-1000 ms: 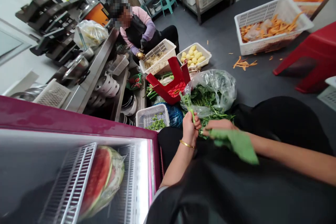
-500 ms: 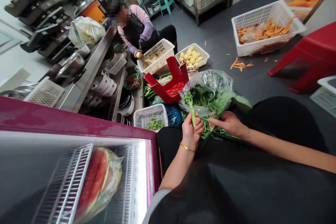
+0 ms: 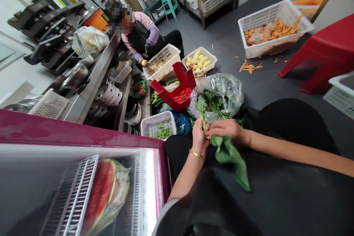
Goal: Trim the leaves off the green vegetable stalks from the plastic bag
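Note:
My left hand point(image 3: 199, 136), with a gold bangle at the wrist, is closed round an upright leafy green stalk point(image 3: 202, 112). My right hand point(image 3: 228, 131) is slightly blurred and presses against it, its fingers closed at the lower part of the green. From under the hands a broad green leaf point(image 3: 233, 162) hangs over my dark apron; where it joins is hidden. Just beyond my hands sits a clear plastic bag point(image 3: 232, 90) full of leafy greens point(image 3: 211, 101). To its left is a white basket point(image 3: 145, 125) with some cut greens in it.
An upturned red stool point(image 3: 179, 96) lies ahead. Behind it a person point(image 3: 141, 33) works with potatoes over a basket point(image 3: 173, 53). Peelings fill a white basket point(image 3: 282, 40) at right, near a red stool point(image 3: 329, 48). An open fridge point(image 3: 83, 132) with watermelon stands at left.
My right hand has moved left and closer to me, up against my left hand. The broad leaf, formerly above the bag, now hangs over my apron. My view has shifted slightly.

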`<state>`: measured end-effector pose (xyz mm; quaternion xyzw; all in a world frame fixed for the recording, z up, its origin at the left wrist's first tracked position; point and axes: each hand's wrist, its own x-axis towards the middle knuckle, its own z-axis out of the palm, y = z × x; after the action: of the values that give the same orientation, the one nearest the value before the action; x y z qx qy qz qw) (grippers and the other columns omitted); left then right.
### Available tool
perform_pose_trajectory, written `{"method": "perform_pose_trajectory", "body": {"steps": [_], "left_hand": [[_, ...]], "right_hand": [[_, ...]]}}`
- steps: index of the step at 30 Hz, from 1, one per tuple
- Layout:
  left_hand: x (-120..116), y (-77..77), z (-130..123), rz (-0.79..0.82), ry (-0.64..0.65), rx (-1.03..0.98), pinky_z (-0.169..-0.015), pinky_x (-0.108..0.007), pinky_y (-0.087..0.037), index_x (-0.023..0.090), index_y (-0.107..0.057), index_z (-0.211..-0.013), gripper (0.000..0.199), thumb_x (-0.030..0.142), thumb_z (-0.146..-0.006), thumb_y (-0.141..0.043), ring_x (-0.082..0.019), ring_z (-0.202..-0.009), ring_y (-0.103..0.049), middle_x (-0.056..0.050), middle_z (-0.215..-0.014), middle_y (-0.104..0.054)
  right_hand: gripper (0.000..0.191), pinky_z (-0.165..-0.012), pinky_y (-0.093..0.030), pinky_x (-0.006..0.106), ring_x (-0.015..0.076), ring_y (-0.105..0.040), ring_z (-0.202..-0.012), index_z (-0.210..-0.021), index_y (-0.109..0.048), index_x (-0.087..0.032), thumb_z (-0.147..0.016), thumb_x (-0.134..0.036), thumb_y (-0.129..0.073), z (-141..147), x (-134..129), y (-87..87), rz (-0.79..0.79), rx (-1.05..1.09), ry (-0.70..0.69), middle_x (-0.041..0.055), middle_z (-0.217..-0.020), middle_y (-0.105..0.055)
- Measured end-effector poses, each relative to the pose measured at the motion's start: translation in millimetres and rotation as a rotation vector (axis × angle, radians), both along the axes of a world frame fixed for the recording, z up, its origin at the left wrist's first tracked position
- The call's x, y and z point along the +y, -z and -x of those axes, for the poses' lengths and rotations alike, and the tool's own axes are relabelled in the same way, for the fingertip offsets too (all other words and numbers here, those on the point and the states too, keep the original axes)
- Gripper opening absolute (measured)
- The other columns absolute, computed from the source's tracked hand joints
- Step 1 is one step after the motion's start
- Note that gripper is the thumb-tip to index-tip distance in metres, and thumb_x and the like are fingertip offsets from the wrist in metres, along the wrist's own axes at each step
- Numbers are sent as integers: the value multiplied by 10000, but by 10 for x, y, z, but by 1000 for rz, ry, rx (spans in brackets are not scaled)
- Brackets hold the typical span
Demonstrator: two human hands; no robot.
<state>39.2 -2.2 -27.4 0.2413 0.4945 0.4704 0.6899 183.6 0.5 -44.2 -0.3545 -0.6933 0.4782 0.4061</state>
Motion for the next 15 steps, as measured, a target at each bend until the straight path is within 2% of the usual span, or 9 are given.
{"method": "perform_pose_trajectory", "body": {"steps": [2, 4, 7, 9, 10, 12, 15], "left_hand": [[1, -16, 11, -67, -51, 4, -364, -191, -153, 205, -454, -784, 467, 645, -733, -601, -45, -355, -265, 80, -498, -406], [-47, -40, 9, -171, -47, 61, -373, -203, -165, 217, -444, -786, 437, 634, -771, -573, -55, -368, -274, 76, -511, -410], [-163, -43, -34, -293, -10, 218, -395, -223, -212, 220, -463, -784, 407, 610, -787, -580, -69, -401, -323, 56, -549, -458], [-208, -18, -75, -327, 6, 288, -414, -225, -239, 214, -490, -796, 403, 601, -777, -600, -73, -430, -359, 40, -582, -491], [-210, -1, -93, -319, 4, 295, -415, -223, -240, 213, -491, -799, 405, 600, -773, -606, -72, -432, -364, 39, -589, -496], [-166, 32, -110, -243, -15, 243, -399, -217, -220, 212, -472, -790, 406, 593, -770, -609, -67, -402, -341, 54, -554, -465], [-39, 53, -70, -44, -74, 63, -377, -203, -188, 195, -460, -771, 393, 563, -782, -599, -54, -359, -279, 81, -492, -377]], "right_hand": [[287, -675, -496, 330, 207, -628, -717, -758, -685, -228, -710, -512, -680, -67, -72, 14, 28, -11, -28, 62, -762, -688], [342, -573, -483, 309, 184, -603, -590, -745, -663, -204, -779, -539, -603, -134, -43, -6, 108, -32, 45, 41, -640, -650], [421, -508, -463, 288, 168, -576, -497, -672, -616, -171, -817, -560, -545, -167, 147, -123, 271, -62, 184, 39, -546, -619], [418, -512, -464, 278, 164, -579, -492, -641, -595, -166, -794, -554, -575, -117, 274, -219, 300, -90, 218, 43, -533, -616], [404, -513, -461, 275, 163, -577, -493, -635, -589, -167, -795, -538, -578, -74, 308, -252, 247, -116, 247, 42, -527, -610], [358, -529, -462, 279, 170, -585, -524, -643, -594, -172, -807, -490, -567, 25, 293, -264, 28, -174, 287, 46, -540, -606], [287, -601, -498, 296, 191, -622, -634, -701, -644, -187, -804, -441, -558, 111, 125, -157, -294, -195, 202, 64, -645, -647]]}}
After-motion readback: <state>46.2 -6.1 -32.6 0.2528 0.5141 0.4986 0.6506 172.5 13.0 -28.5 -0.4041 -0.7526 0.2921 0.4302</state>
